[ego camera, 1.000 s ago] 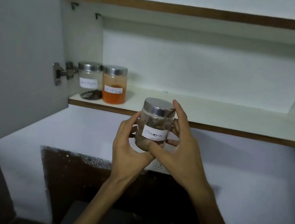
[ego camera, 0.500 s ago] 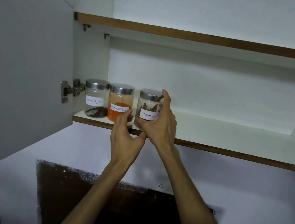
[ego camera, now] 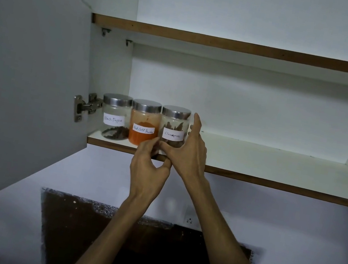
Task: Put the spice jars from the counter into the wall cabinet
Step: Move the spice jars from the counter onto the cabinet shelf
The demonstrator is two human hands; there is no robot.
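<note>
Three jars stand in a row on the lower shelf (ego camera: 256, 162) of the wall cabinet (ego camera: 243, 102), at the left end, a bit left of the middle of the frame. Each jar has a shiny metal lid and a white paper label with writing on it.

The pepper jar (ego camera: 115, 117) is on the left, close to the cabinet's side wall and a metal hinge (ego camera: 85, 105). It has dark bits at the bottom. The chili jar (ego camera: 144, 123) is in the middle and holds orange powder. The cinnamon jar (ego camera: 174, 126) is on the right and holds brown sticks. The jars stand upright, side by side, just about touching.

The right hand (ego camera: 188, 148) is at the cinnamon jar. Its fingers are spread open around the jar's right side, with the pointing finger sticking up beside the lid and the thumb low at the front of the jar. It is hard to tell whether the hand is squeezing the jar or only resting on it.

The left hand (ego camera: 150, 167) is lower, in front of the shelf edge. Its fingers are curled in loosely near the bottoms of the chili and cinnamon jars, and it holds nothing.

The cabinet door (ego camera: 26, 82) stands open on the left side of the frame. The upper shelf (ego camera: 252, 49) runs across the top.
</note>
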